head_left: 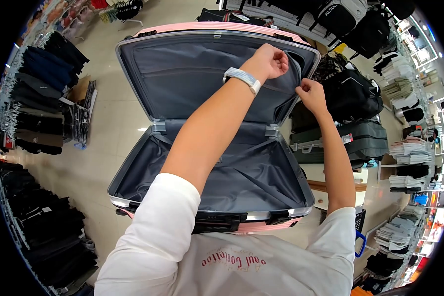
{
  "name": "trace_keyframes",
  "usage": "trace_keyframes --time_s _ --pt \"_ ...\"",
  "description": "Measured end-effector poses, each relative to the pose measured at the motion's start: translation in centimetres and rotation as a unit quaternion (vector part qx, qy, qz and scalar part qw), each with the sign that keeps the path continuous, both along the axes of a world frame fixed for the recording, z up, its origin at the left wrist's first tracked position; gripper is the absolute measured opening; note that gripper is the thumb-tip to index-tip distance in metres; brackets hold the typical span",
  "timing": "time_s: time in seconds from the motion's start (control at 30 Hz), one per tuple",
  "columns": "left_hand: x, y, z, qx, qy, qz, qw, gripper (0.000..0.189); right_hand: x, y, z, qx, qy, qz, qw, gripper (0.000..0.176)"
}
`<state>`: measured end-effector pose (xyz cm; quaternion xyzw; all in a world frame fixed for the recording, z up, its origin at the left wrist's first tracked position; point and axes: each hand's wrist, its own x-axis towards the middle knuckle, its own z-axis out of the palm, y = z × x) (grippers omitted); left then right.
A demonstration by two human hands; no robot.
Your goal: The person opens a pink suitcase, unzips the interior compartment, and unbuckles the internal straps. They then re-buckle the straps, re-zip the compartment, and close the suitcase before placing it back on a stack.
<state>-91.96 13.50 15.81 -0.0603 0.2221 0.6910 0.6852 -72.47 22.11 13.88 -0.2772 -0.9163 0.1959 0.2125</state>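
Observation:
A pink hard-shell suitcase (241, 226) stands open in front of me, its lid raised and its grey lining (182, 74) showing in both halves. My left hand (271, 61), with a banded watch on the wrist, is at the upper right of the lid, its fingers curled beside the lining. Whether those fingers hold anything is hidden. At the lid's right edge, my right hand (311, 92) pinches at the lining's border; what lies between the fingertips is too small to name. Near my left hand the lining gapes at the lid's corner.
Dark folded clothes (44, 89) hang on racks along the left. On the right are a dark green suitcase (365, 140), black bags (355, 93) and shelves of light clothes (412, 148). Backpacks (365, 29) hang at the upper right. Tiled floor (93, 172) shows left of the suitcase.

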Motion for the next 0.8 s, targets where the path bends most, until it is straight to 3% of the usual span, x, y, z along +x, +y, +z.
trace_keyframes --time_s 0.2,0.27,0.4,0.53,0.6,0.63,0.67,0.73,0.77,0.8 --pt "-2.8 -3.5 -0.4 -0.002 -0.053 0.074 0.996 0.014 1.1 -0.8 0.1 0.037 -0.018 0.046 0.998 0.019" --pt "-4.9 -5.6 -1.9 0.003 -0.029 0.093 0.995 0.013 1.3 -1.7 -0.2 0.041 -0.018 0.063 0.997 0.018" --pt "-9.4 -11.6 -2.1 -0.021 0.056 0.182 0.982 0.009 1.7 -3.4 -0.7 -0.016 -0.139 0.132 0.981 0.015" --pt "-15.1 -17.7 -3.4 -0.035 0.007 0.266 0.963 0.009 1.8 -5.0 -1.9 0.000 -0.105 0.221 0.970 0.016" --pt "-17.3 -20.2 -3.8 -0.072 0.025 0.302 0.950 0.010 1.2 -5.7 -2.5 0.051 -0.161 0.228 0.959 0.023" --pt "-18.1 -21.2 -3.8 -0.075 0.026 0.303 0.949 0.010 0.4 -6.0 -2.6 0.098 -0.182 0.211 0.955 0.040" --pt "-18.8 -22.0 -3.8 -0.069 0.049 0.290 0.953 0.010 -0.3 -6.2 -2.7 0.095 -0.181 0.213 0.955 0.040" --pt "-19.6 -22.3 -3.7 -0.062 0.071 0.276 0.957 0.010 -3.4 -8.5 -0.2 -0.037 -0.174 0.018 0.984 0.063" --pt "-19.8 -22.3 -3.5 -0.070 0.074 0.264 0.959 0.010 -4.6 -8.1 -0.6 -0.058 -0.075 0.032 0.995 0.080" --pt "-19.9 -22.3 -3.3 -0.078 0.076 0.251 0.962 0.010 -5.9 -8.7 0.1 -0.054 -0.048 -0.006 0.997 0.077"
